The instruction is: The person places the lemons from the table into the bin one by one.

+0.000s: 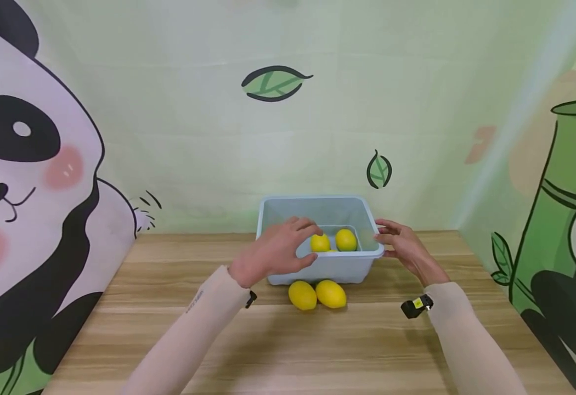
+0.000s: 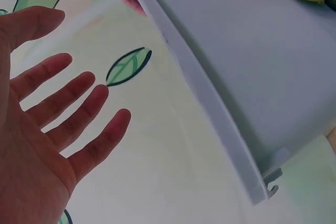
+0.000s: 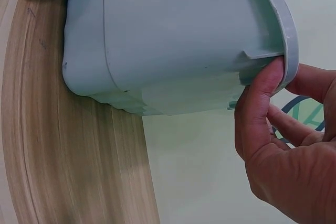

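Note:
A pale blue-grey plastic bin (image 1: 347, 266) stands upright on the wooden table, with several yellow lemons in it; one lemon (image 1: 346, 240) shows whole by the right side. Two more lie side by side against the bin's front, a left lemon (image 1: 302, 295) and a right lemon (image 1: 331, 294). Over the front left of the bin hovers my left hand (image 1: 280, 247), empty, its fingers spread apart in the left wrist view. My right hand (image 1: 406, 247) pinches the bin's rim (image 3: 291, 45) at the right side, between thumb and fingers.
The wood-grain table (image 1: 248, 345) ends at a light green cloth backdrop (image 1: 194, 137) close behind the bin. Cartoon pandas, leaves and bamboo are printed on it. A small black device (image 1: 416, 305) sits at the right wrist.

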Motion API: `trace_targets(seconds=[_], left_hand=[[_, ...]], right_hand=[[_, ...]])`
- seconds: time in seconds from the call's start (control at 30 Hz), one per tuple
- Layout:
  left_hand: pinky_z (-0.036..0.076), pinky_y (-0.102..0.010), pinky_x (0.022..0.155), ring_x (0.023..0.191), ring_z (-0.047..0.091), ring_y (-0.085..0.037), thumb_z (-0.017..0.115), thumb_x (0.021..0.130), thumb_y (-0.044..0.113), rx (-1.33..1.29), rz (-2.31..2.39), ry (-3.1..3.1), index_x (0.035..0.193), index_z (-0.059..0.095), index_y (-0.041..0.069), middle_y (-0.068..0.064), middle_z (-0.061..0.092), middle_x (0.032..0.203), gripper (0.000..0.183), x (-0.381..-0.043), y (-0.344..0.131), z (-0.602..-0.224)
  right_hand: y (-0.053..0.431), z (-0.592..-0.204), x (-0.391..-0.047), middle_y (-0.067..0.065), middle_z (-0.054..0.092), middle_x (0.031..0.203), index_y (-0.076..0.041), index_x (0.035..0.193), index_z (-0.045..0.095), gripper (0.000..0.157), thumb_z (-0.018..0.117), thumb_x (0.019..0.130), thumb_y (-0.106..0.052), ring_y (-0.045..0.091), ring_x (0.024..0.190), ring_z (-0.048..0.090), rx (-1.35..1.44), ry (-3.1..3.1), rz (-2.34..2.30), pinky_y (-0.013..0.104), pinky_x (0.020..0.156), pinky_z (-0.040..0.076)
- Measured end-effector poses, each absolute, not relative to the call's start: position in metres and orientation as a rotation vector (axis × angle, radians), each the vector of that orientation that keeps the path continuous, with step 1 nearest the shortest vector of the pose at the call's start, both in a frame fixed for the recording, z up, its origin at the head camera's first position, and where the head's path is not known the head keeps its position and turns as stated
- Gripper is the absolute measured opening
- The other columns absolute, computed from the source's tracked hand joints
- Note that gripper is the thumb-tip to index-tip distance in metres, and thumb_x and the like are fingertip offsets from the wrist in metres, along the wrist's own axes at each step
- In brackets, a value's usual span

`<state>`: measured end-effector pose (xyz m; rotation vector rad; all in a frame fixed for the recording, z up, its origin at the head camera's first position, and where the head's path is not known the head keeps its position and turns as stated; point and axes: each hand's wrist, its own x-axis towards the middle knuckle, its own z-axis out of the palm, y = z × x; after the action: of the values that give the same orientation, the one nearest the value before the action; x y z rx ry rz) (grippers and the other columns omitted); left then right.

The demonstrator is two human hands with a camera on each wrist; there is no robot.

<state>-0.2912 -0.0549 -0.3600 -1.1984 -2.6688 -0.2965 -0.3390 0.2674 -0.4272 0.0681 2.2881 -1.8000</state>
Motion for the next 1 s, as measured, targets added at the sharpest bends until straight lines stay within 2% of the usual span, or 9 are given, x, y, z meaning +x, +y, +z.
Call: trace_targets(seconds=[0.17,0.3,0.43,0.63,0.87,1.0], left_hand=[[0.057,-0.036,0.086,0.118,0.057,-0.022,0.061,0.093,0.036,-1.232,-0.256,-2.613,0.13,0.058,0.017,-0.002,0.057,0.136,0.042,-0.283,-0.054,-0.363],[0.055,-0.037,0.093,0.121,0.058,-0.023,0.062,0.093,0.035,-1.254,-0.263,-2.58,0.13,0.058,0.015,-0.004,0.058,0.136,0.042,-0.277,-0.053,-0.365],[0.054,-0.036,0.093,0.12,0.058,-0.023,0.062,0.093,0.034,-1.292,-0.28,-2.547,0.13,0.058,0.015,-0.003,0.059,0.133,0.042,-0.27,-0.053,-0.37],[0.055,-0.034,0.091,0.117,0.059,-0.021,0.063,0.092,0.034,-1.298,-0.279,-2.546,0.127,0.06,0.016,0.0,0.06,0.129,0.04,-0.262,-0.053,-0.38],[0.052,-0.035,0.097,0.12,0.058,-0.02,0.063,0.092,0.034,-1.305,-0.216,-2.623,0.129,0.058,0.019,0.001,0.059,0.132,0.041,-0.255,-0.052,-0.394],[0.054,-0.036,0.094,0.119,0.058,-0.019,0.063,0.091,0.035,-1.316,-0.19,-2.647,0.129,0.058,0.02,0.002,0.058,0.132,0.041,-0.252,-0.054,-0.404]], right_hand=[[0.268,-0.428,-0.34,0.02,0.039,0.149,-0.013,0.152,0.034,0.059,0.056,0.098,-0.016,0.028,0.115,0.053,0.069,2.286,-1.806,0.03,0.085,0.058],[0.269,-0.428,-0.34,0.021,0.039,0.149,-0.012,0.152,0.034,0.059,0.056,0.098,-0.015,0.026,0.113,0.053,0.064,2.294,-1.797,0.029,0.084,0.058],[0.269,-0.429,-0.34,0.021,0.039,0.148,-0.012,0.152,0.034,0.058,0.055,0.098,-0.015,0.024,0.112,0.054,0.058,2.293,-1.796,0.03,0.085,0.058],[0.268,-0.43,-0.339,0.02,0.04,0.148,-0.013,0.152,0.035,0.058,0.056,0.098,-0.015,0.024,0.111,0.054,0.065,2.28,-1.81,0.03,0.085,0.058],[0.27,-0.428,-0.338,0.02,0.038,0.15,-0.013,0.153,0.033,0.059,0.055,0.099,-0.016,0.025,0.114,0.053,0.051,2.291,-1.803,0.032,0.089,0.057],[0.269,-0.428,-0.338,0.02,0.039,0.15,-0.014,0.153,0.033,0.059,0.055,0.099,-0.017,0.024,0.112,0.053,0.055,2.294,-1.801,0.033,0.089,0.057]])
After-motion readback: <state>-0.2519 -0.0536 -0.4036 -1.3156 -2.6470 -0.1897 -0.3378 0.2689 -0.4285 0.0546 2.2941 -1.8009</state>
